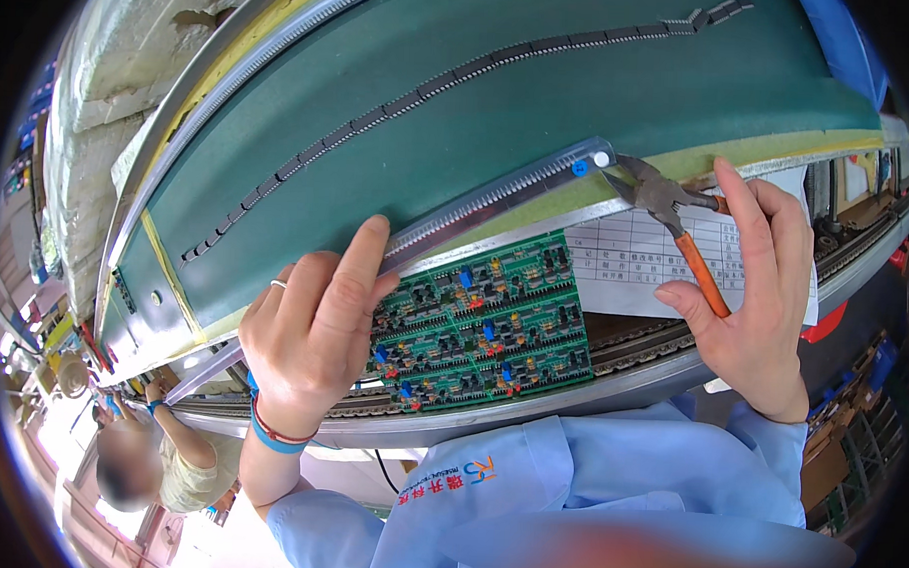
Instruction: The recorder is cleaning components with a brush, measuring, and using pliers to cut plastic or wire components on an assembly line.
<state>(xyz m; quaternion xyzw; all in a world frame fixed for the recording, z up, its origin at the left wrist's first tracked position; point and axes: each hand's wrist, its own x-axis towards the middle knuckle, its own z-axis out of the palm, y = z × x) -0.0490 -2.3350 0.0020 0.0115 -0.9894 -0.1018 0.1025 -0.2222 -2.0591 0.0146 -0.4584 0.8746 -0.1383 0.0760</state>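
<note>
My left hand (318, 329) is closed around a clear plastic chip tube (498, 198), its index finger stretched out along it. The tube slants up to the right and holds chips with rows of metal legs. A white plug (601, 159) and a blue plug (580, 168) sit at its right end. In my right hand (759, 305) is a pair of orange-handled cutting pliers (660, 196). Their jaws are at the tube's end by the white plug; whether they grip it I cannot tell. Below the tube lies a green circuit board panel (483, 330) with many components.
A long curved line of black chips (380, 114) lies on the green work surface (541, 97). Another clear tube (263, 47) runs along the upper left edge. A printed sheet (615, 265) lies under the pliers. Rails (642, 353) run along the near side. Another person (184, 445) is at lower left.
</note>
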